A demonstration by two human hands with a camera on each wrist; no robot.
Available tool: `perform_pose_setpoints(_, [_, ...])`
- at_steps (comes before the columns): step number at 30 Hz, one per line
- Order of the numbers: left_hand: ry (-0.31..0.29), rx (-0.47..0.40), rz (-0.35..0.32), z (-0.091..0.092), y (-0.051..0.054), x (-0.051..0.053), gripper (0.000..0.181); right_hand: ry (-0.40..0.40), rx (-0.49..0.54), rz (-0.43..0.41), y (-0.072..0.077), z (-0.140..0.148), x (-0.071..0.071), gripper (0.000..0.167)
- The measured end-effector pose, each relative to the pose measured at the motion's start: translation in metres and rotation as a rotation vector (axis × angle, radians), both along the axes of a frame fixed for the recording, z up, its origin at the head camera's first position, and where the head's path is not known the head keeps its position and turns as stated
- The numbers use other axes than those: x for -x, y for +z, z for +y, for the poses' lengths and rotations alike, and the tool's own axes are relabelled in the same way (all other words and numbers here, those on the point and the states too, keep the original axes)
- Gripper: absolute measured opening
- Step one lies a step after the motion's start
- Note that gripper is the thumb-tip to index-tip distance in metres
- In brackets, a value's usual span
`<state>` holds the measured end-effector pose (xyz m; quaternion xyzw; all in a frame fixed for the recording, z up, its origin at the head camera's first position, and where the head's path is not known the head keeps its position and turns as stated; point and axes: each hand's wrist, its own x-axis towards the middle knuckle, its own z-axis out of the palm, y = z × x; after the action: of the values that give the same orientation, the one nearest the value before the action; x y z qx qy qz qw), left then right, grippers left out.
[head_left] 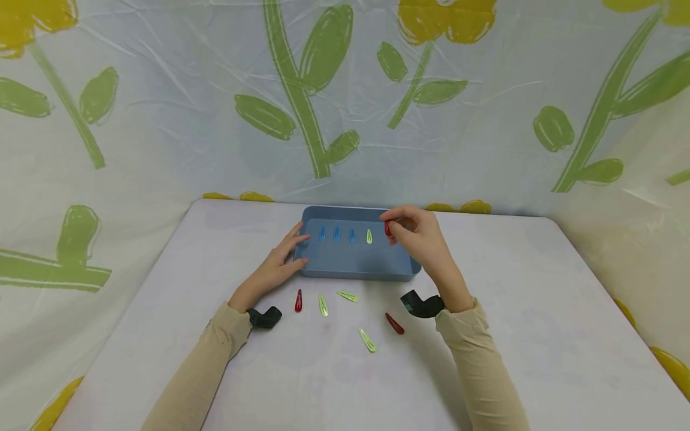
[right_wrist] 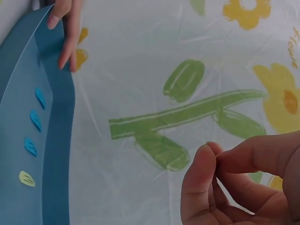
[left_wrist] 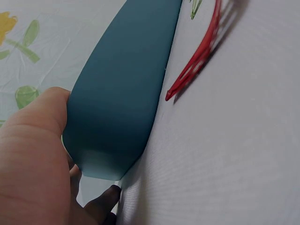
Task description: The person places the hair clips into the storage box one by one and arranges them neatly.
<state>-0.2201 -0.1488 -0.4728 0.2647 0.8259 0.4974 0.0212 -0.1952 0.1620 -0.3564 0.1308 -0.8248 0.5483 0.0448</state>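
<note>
My right hand (head_left: pixel 423 236) pinches a red snap hair clip (head_left: pixel 387 228) between thumb and fingertips above the right part of a blue-grey tray (head_left: pixel 356 263). In the right wrist view its fingertips meet, and the clip is hidden. With fingers spread, my left hand (head_left: pixel 277 263) touches the tray's left side. Inside the tray three blue hair clips (head_left: pixel 336 234) stand in a row, followed by a light green hair clip (head_left: pixel 369 236). Nearest the left hand on the table is another red hair clip (head_left: pixel 299 300), also large in the left wrist view (left_wrist: pixel 199 54).
In front of the tray lie green clips (head_left: pixel 323 305), (head_left: pixel 347 296), (head_left: pixel 368 340) and a further red clip (head_left: pixel 395 323) on the white table (head_left: pixel 302 383). A flower-printed sheet (head_left: pixel 188 120) hangs behind the table. Both wrists wear black camera mounts (head_left: pixel 423 305).
</note>
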Motion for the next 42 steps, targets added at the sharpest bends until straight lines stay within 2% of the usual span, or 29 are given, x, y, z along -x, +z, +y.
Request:
perform_pose_setpoints(10, [0.002, 0.002, -0.007, 0.001, 0.002, 0.001, 0.055, 0.030, 0.020, -0.004, -0.010, 0.005, 0.013, 0.021])
perform_pose_setpoints(23, [0.000, -0.005, 0.012, 0.000, 0.000, 0.001, 0.054, -0.013, 0.126, 0.051, -0.031, 0.009, 0.028, 0.019])
perform_pose_setpoints(31, [-0.006, 0.001, 0.005, 0.000, 0.000, 0.001, 0.055, -0.022, 0.233, 0.019, -0.048, 0.011, 0.040, 0.023])
perform_pose_setpoints(37, [-0.008, -0.001, 0.007, -0.001, 0.000, 0.002, 0.055, -0.042, 0.260, -0.023, -0.059, 0.012, 0.048, 0.021])
perform_pose_setpoints(42, [-0.005, 0.001, 0.032, -0.005, -0.026, 0.017, 0.056, -0.074, 0.257, -0.067, -0.064, 0.014, 0.051, 0.022])
